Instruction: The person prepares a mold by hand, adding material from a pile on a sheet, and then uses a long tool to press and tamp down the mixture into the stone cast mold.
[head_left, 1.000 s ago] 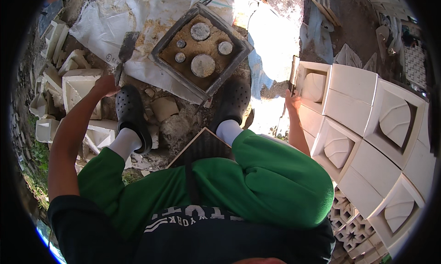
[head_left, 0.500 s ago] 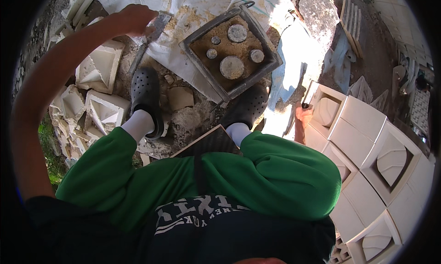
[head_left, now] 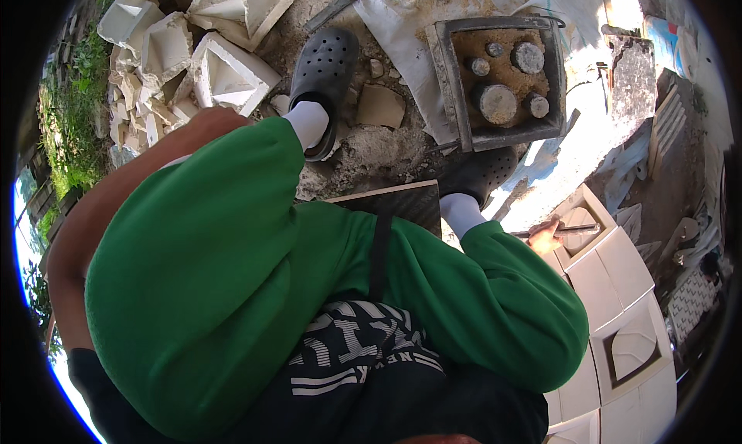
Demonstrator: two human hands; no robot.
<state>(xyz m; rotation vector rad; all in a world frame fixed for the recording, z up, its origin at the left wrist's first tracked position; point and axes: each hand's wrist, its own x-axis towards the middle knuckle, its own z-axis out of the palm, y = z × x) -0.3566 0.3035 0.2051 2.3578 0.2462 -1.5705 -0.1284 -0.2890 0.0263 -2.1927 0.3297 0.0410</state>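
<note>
Nearest the camera, the person's knees in loose green fleece trousers (head_left: 232,274) filled the middle of the view, and a dark flat board with a pale wooden edge (head_left: 402,204) showed in the gap between them. At the right, just past the right knee, the right hand (head_left: 543,238) was closed around a thin dark metal rod (head_left: 568,228), which lay across the hollow of a white cast block with a recessed panel (head_left: 580,231). More smooth white square blocks (head_left: 618,320) ran on toward the near right, packed edge to edge, so little open ground was left on that side. The left forearm rose along the left side; the left hand (head_left: 216,119) was mostly hidden behind the left knee, and whether it was open or closed I could not tell.

Further out, two black perforated rubber clogs (head_left: 325,65) over white socks stood on rough, crumbly ground strewn with stones. Between and beyond them sat a square grey metal mould tray (head_left: 444,73), holding brown sandy fill and several round grey concrete plugs (head_left: 498,102). It rested on a crumpled white plastic sheet (head_left: 402,27). At the far left, a heap of broken white angular castings (head_left: 193,50) crowded the ground beside green weeds.
</note>
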